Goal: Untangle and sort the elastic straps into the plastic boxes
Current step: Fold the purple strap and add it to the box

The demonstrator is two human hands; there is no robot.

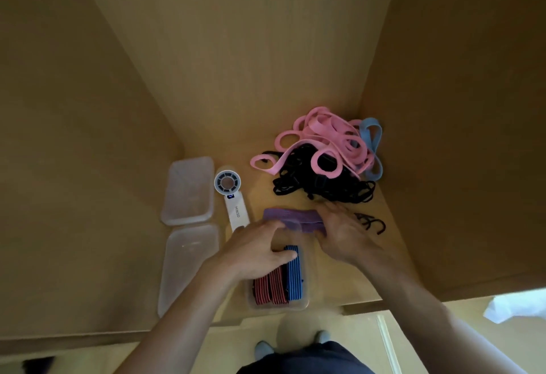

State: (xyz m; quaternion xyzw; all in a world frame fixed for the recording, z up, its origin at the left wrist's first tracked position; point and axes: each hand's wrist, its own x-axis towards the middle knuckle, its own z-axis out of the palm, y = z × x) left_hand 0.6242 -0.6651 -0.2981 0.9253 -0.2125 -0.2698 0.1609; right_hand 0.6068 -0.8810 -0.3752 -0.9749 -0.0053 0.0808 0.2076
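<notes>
A folded purple strap is held between both hands just beyond a clear plastic box. My left hand grips its left end, with the thumb lying over a blue striped strap in the box. My right hand holds the purple strap's right end. Two red striped straps lie folded beside the blue one in the same box. A tangled heap of pink straps, black straps and a light blue strap sits at the back right of the wooden surface.
Two clear plastic boxes stand one behind the other on the left. A white handheld fan lies between them and the straps. A loose black strap lies right of my right hand. Wooden walls enclose the surface on three sides.
</notes>
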